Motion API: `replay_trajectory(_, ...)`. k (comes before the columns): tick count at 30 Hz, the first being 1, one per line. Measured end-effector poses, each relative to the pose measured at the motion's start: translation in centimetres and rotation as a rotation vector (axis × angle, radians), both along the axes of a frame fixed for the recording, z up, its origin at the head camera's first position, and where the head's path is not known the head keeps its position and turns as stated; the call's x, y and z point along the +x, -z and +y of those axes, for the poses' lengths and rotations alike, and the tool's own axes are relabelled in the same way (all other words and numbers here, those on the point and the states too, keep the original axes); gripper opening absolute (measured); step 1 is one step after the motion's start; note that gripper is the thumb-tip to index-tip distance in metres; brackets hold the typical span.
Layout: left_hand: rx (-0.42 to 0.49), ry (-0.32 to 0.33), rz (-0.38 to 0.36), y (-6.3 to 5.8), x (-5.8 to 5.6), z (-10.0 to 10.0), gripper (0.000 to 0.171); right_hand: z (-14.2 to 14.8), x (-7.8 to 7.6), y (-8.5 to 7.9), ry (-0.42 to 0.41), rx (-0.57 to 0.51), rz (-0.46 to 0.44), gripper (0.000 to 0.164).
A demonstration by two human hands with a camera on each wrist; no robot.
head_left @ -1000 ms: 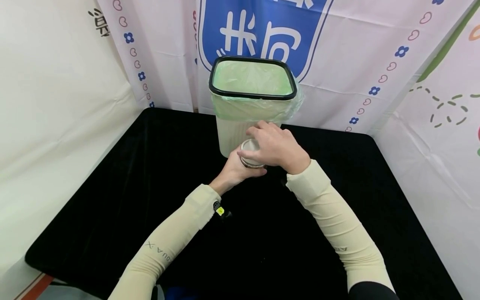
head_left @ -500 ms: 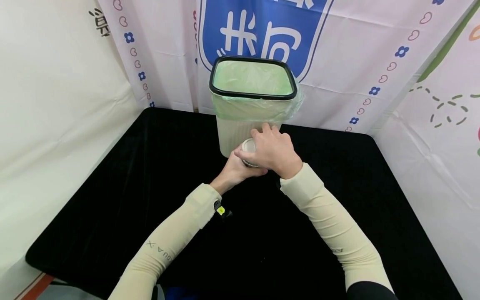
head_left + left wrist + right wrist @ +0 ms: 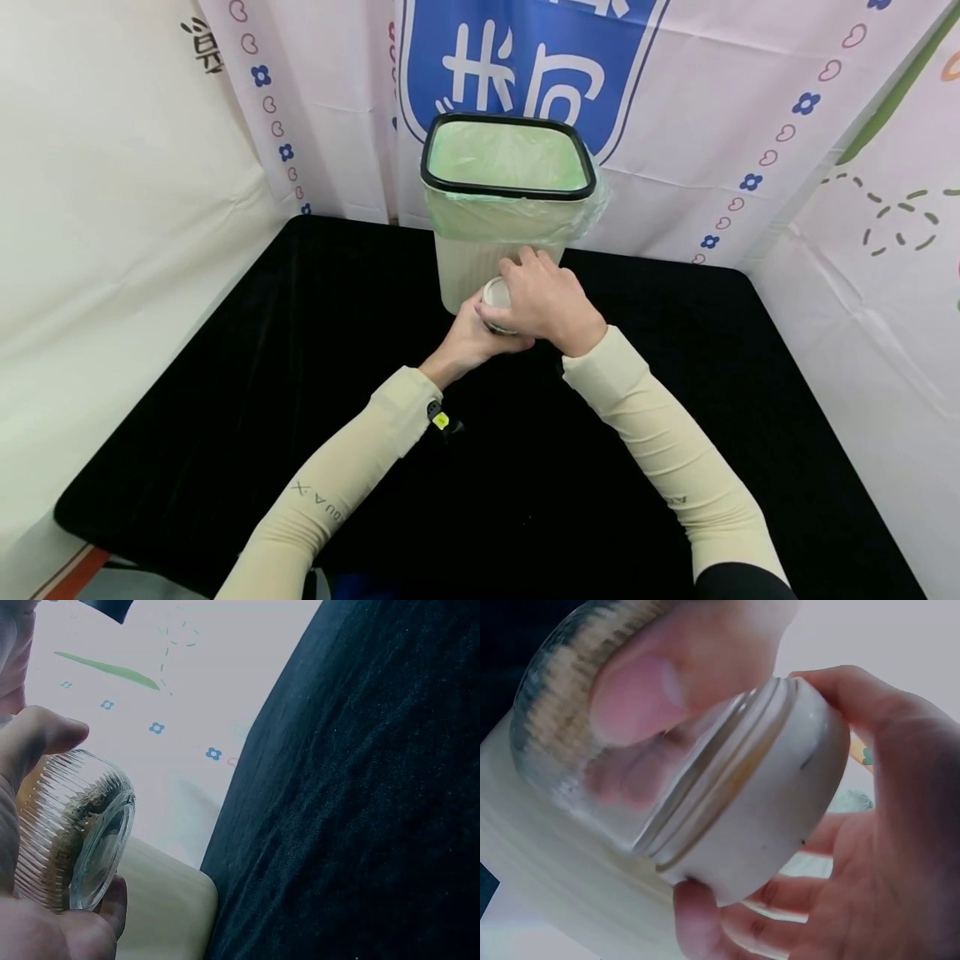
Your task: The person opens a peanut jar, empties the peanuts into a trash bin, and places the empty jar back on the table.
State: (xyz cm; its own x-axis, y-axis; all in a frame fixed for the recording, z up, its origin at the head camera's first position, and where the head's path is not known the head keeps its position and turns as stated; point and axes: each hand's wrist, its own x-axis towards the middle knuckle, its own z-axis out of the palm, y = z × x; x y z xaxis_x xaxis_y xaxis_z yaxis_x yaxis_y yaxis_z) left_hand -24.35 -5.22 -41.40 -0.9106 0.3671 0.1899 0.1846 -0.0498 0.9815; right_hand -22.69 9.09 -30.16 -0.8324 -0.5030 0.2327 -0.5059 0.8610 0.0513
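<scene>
A ribbed clear glass jar [image 3: 46,825] with brown, grainy contents lies in my left hand [image 3: 465,337], whose thumb and fingers curl round the glass. My right hand [image 3: 546,302] grips the white round lid [image 3: 784,795] from above, fingers spread about its edge. Pale rings show at the jar's neck, between lid and glass, in the right wrist view. In the head view the right hand covers much of the lid, and the jar's body is mostly hidden. Both hands are just in front of a bin [image 3: 453,279].
The pale bin has a black rim [image 3: 510,192] and a light green liner bag [image 3: 588,217] folded over it. It stands at the back of a black-covered table [image 3: 480,500]. Printed white cloth walls [image 3: 712,150] rise behind and at both sides.
My right hand has turned on the lid and shifted slightly toward me, its wrist swinging left, then stayed nearly in place. My left hand keeps its hold on the jar.
</scene>
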Motion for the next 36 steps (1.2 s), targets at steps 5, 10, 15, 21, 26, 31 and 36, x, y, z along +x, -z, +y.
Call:
replay_trajectory(5,-0.032,-0.003,0.016,-0.1,-0.1,-0.1,0.082,0.3,-0.3,-0.1,-0.038,-0.015,-0.027,0.059)
replay_trajectory(10,-0.035,0.002,0.001,0.0,0.0,-0.1,0.081,0.4,-0.5,0.0,-0.062,-0.037,-0.044,0.055)
replay_trajectory(15,-0.036,0.011,-0.014,0.0,0.0,-0.1,0.083,0.6,-0.7,0.0,-0.074,-0.046,-0.059,0.051)
replay_trajectory(21,-0.031,0.005,-0.001,0.0,0.0,-0.2,0.086,0.6,-0.7,-0.3,-0.084,-0.046,-0.062,0.051)
replay_trajectory(26,-0.007,-0.004,0.005,0.1,0.1,-0.2,0.086,0.6,-0.7,-0.7,-0.079,-0.035,-0.081,0.053)
replay_trajectory(31,0.004,-0.022,0.027,0.2,0.2,-0.1,0.086,0.7,-0.6,-1.0,-0.075,-0.032,-0.090,0.057)
replay_trajectory(36,-0.019,-0.034,0.017,0.2,0.3,-0.3,0.084,0.8,-0.5,-1.3,-0.069,-0.051,-0.091,0.059)
